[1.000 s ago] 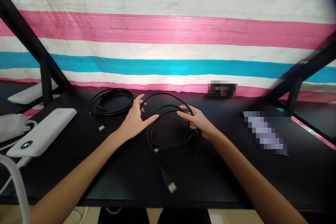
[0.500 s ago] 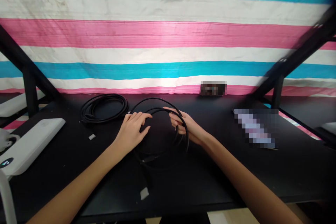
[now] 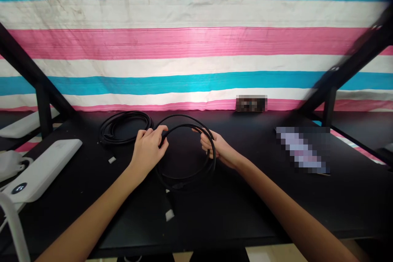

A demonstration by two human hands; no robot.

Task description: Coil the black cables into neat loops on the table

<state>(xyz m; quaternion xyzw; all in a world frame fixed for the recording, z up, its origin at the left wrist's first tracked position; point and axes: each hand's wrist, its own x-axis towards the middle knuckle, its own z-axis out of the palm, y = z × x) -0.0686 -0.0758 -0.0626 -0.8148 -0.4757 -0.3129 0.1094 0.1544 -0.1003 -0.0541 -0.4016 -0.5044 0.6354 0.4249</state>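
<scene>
A black cable (image 3: 188, 125) lies in loose loops between my hands, its lower turns near the desk top. My left hand (image 3: 149, 149) is closed around the left side of these loops, thumb and forefinger curled towards each other. On the right side, my right hand (image 3: 219, 147) grips the loops, its fingers inside the ring. A dark connector (image 3: 178, 186) shows at the bottom of the loops. Just below it a white tag (image 3: 169, 214) hangs near the cable's lower end. Behind my left hand lies a second coiled black cable (image 3: 104, 125), with another white tag (image 3: 112, 159) beside it.
On the left are a white power bank (image 3: 50, 168) with a small display, and a white plug (image 3: 10, 165). A blurred-out flat item (image 3: 302, 149) lies on the right; a dark box (image 3: 251, 103) stands at the back. Black slanted frame bars flank the black desk (image 3: 245, 217).
My left hand has drawn slightly left, and its fingers have curled in round the cable. The loops have become rounder and a little tighter. My right hand has barely moved.
</scene>
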